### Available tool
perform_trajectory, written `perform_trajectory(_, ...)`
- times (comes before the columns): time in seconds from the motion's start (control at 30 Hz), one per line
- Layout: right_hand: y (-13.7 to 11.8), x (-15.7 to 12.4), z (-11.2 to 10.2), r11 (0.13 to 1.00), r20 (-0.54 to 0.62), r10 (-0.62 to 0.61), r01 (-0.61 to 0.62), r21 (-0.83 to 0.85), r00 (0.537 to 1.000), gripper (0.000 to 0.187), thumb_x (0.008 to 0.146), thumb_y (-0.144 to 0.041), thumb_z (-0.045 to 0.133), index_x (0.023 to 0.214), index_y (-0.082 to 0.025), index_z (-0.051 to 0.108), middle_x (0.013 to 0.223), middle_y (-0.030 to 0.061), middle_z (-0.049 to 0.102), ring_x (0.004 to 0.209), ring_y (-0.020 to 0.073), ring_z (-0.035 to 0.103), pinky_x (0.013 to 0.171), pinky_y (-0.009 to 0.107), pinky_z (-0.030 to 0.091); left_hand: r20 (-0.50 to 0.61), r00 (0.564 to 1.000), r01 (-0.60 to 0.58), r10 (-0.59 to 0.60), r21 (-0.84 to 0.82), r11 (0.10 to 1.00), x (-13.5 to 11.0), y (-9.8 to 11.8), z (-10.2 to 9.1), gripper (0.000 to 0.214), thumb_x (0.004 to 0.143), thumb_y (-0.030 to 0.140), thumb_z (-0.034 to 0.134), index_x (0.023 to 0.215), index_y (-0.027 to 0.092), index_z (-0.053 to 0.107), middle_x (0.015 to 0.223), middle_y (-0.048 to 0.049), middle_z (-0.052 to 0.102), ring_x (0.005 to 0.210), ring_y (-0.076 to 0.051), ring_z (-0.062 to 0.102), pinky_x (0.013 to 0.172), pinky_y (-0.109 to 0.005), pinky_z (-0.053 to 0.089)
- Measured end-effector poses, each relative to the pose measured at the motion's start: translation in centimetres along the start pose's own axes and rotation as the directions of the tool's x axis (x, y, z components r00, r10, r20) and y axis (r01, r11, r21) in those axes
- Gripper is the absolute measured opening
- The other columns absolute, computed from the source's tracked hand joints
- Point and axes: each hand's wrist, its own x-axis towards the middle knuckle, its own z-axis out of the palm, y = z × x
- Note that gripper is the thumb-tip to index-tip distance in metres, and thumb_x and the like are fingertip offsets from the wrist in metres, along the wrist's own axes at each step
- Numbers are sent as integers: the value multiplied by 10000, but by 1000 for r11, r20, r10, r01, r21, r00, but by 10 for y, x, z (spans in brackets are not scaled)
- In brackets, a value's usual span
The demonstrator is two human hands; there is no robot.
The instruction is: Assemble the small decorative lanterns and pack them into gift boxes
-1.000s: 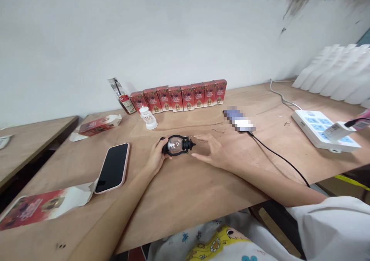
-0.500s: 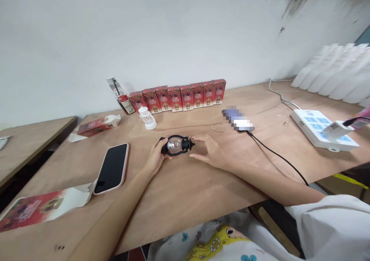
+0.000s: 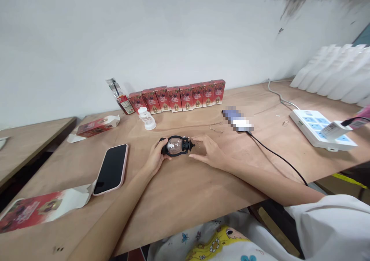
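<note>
A small black lantern (image 3: 175,147) with a clear bulb-shaped body lies on its side, its pointed top toward the right. My left hand (image 3: 157,155) grips the lantern's base, thumb on top. Just beyond the pointed tip is my right hand (image 3: 208,152), thumb and fingers apart with a gap between them; nothing shows in it. Behind the lantern stands a white lantern (image 3: 147,119) of similar shape. A bent thin wire (image 3: 216,127) lies on the wooden table (image 3: 179,199), farther back and to the right.
Several red boxes (image 3: 186,98) stand in a row near the wall, beside a plastic packet (image 3: 120,95). Opened boxes (image 3: 95,126) and a phone (image 3: 112,169) lie at left. At right are a blurred-out phone (image 3: 238,119) with a black cable and a white power strip (image 3: 320,128).
</note>
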Motion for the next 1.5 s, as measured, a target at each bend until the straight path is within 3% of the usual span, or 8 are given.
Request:
perform_trajectory(0.37,-6,2,-1,997,15,78,-78,1,997,584,806,-404,638,1290,-201,381,1094,122,615,1010,254,617,843,429,534,-7,996,91,-91,-81,993,3,5,-1,161,814,276,532,769,134,592,605,5,598,436,-83,538,305,-146,422)
perform_trajectory(0.77,-3,3,-3,998,58,22,-19,-53,998,513,820,-296,633,1272,-192,414,1102,126,587,1033,249,580,884,425,511,55,998,9,-8,-21,1000,2,-4,-2,193,764,290,592,835,112,614,667,-4,607,501,-97,562,314,-169,465)
perform_trajectory(1.03,-3,5,-11,991,231,-2,-29,131,973,529,843,-337,601,1320,-214,409,1183,114,575,1092,220,577,935,399,502,92,996,4,-5,13,1000,0,-5,-2,244,715,325,627,855,126,609,669,0,616,451,-99,544,275,-175,429)
perform_trajectory(1.17,-5,8,-16,981,192,16,-52,188,981,395,888,-261,523,1276,-206,475,1180,104,614,1091,197,595,936,377,502,92,996,1,-4,30,1000,-1,-4,-1,248,714,331,622,856,128,606,658,2,613,453,-100,548,281,-174,431)
perform_trajectory(1.27,-5,9,-15,972,138,94,-121,202,986,283,921,-260,472,1187,-233,561,1138,64,666,1062,178,625,926,359,510,79,997,0,-3,38,999,-1,-3,0,247,715,328,622,860,129,602,648,5,606,461,-101,553,296,-174,438)
perform_trajectory(1.5,-4,7,-10,940,65,251,-259,220,966,196,914,-289,505,1000,-235,672,979,16,738,897,160,695,823,321,552,102,995,-25,19,52,998,-2,-4,0,289,688,340,645,879,127,607,674,4,603,471,-102,553,296,-177,433)
